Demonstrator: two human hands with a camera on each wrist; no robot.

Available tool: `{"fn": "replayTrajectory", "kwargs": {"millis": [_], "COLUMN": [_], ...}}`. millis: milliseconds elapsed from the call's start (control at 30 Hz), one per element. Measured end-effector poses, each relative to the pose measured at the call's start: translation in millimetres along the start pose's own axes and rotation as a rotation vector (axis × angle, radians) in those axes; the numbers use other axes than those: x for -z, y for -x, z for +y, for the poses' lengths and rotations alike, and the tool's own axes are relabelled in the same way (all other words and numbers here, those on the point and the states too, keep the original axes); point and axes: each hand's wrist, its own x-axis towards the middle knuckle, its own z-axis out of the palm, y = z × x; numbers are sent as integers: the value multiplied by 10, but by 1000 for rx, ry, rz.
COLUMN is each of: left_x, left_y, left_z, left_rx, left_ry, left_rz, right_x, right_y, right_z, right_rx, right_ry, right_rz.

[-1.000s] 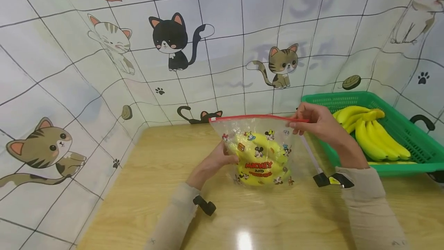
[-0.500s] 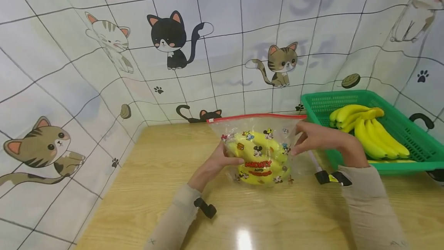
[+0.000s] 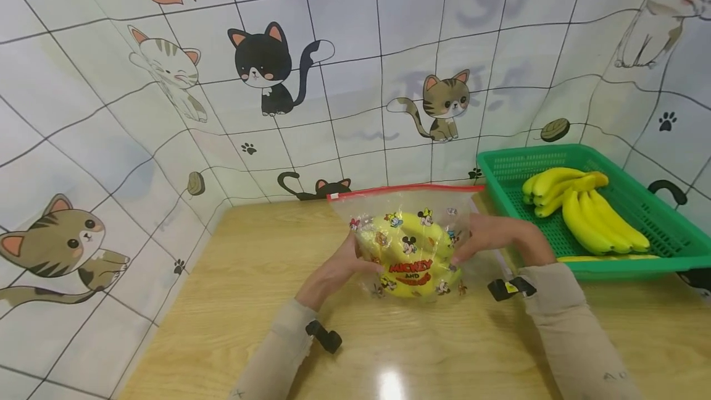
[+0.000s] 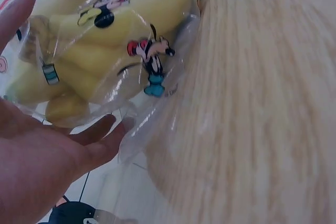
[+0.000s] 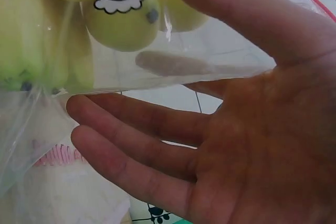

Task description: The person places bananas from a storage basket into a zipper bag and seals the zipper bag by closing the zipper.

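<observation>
A clear zip bag [image 3: 411, 239] with cartoon prints and a red zip edge stands upright over the table, with yellow bananas [image 4: 100, 45] inside it. My left hand [image 3: 339, 267] grips the bag's left side, thumb across the front and fingers behind the lower edge. At the right side is my right hand [image 3: 489, 236], its thumb in front of the bag. In the right wrist view its fingers [image 5: 142, 156] reach nearly straight behind and below the plastic. One finger shows faintly through the bag, and in the head view the other fingertips are hidden.
A green basket [image 3: 500, 168] with bunches of bananas [image 3: 589, 208] stands at the right on the wooden table [image 3: 266, 252]. Behind the table hangs a cat-printed wall covering [image 3: 361, 91]. Each sleeve carries a black strap-on mount [image 3: 324, 336].
My right hand has left the red zip edge and come down to the bag's right side. The left hand stays at the left side, and the bag has hardly moved.
</observation>
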Motion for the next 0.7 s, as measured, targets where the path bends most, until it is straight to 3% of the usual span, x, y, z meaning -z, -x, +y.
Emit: {"fn": "replayTrajectory", "kwargs": {"millis": [167, 467, 700], "left_x": [6, -15, 102], "left_y": [-7, 20, 59], "left_z": [-27, 31, 175], "left_rx": [-28, -79, -119], "left_ry": [-1, -62, -94], "left_rz": [-35, 17, 49], "right_x": [-11, -16, -4], "right_y": [-22, -31, -94], "right_z": [7, -32, -109], "right_rx": [-4, 53, 149], "right_ry": [-30, -39, 4], "right_rz": [-12, 39, 161]}}
